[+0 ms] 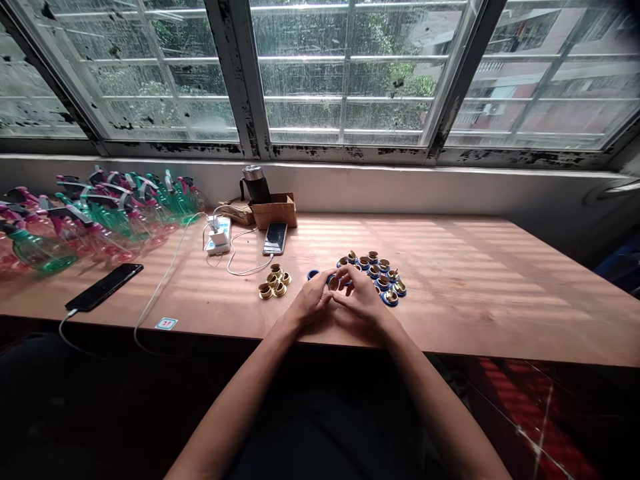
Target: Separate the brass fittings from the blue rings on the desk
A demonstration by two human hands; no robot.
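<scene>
From where I stand, the person's left hand and right hand are together just above the near part of the counter, fingers curled in and meeting over a small brass fitting. The fingers hide most of it, so I can't tell exactly how each hand grips it. A blue ring shows at the left hand's fingertips, though I can't tell whether it is held or only touching.

Just beyond the right hand sits a cluster of brass fittings in blue rings, packed closely together. To the left of the hands, and well apart from that cluster, is a smaller group of bare brass fittings.

Further left, a black smartphone lies near the counter's front edge on a white cable. Behind it, a heap of green and pink plastic spray bottles lies along the wall. A white power adapter sits near a second smartphone, and both have white cables running from them. Behind that phone are a small cardboard box and a dark insulated tumbler, under a grimy barred window.
</scene>
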